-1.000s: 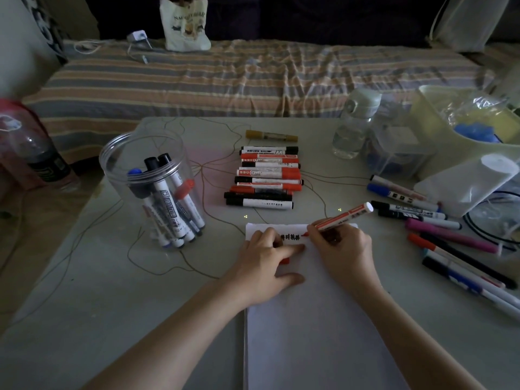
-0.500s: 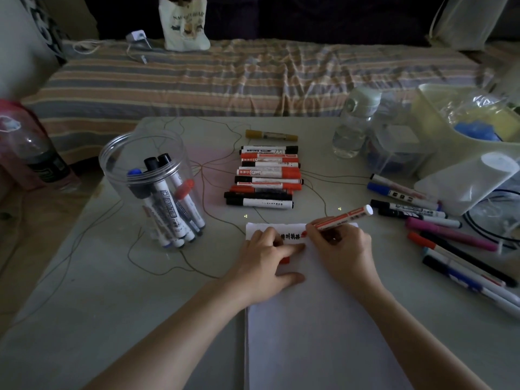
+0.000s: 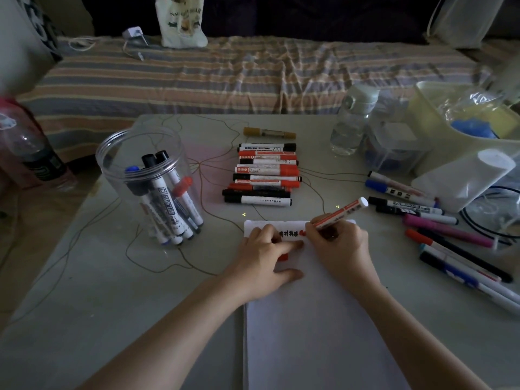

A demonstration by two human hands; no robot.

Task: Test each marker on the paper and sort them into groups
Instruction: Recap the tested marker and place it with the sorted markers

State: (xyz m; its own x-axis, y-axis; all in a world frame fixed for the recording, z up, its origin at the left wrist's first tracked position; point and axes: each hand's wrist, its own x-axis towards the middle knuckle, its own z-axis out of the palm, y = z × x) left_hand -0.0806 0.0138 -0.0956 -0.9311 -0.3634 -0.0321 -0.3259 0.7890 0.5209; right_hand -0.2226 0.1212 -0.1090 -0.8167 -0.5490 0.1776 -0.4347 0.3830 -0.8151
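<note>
**Testing the red marker at the top of the sheet**

Right now my right hand [image 3: 339, 246] has its fingers curled round the red marker [image 3: 342, 213], tip down on the paper [image 3: 318, 327] near its top edge, just right of a short row of dark test marks [image 3: 288, 233] with a red mark beginning at their end. My left hand [image 3: 263, 261] lies on the sheet with fingers stretched out, pinning it; something small and red [image 3: 282, 257], probably the cap, peeps from under them, though I cannot tell whether I am gripping it.

To do this well I judge I should keep the paper held flat, make one short firm stroke clear of the earlier marks, and look at how solid the ink is before choosing a group.

Beyond the sheet lies the tidy row of red and black markers [image 3: 264, 175]; loose markers [image 3: 450, 235] are scattered to the right, and more stand in the clear jar [image 3: 149, 187] on the left.

The marker tip itself is hidden behind my fingers, the marks are too small to read, and the dim light makes it hard to judge the fresh ink
</note>
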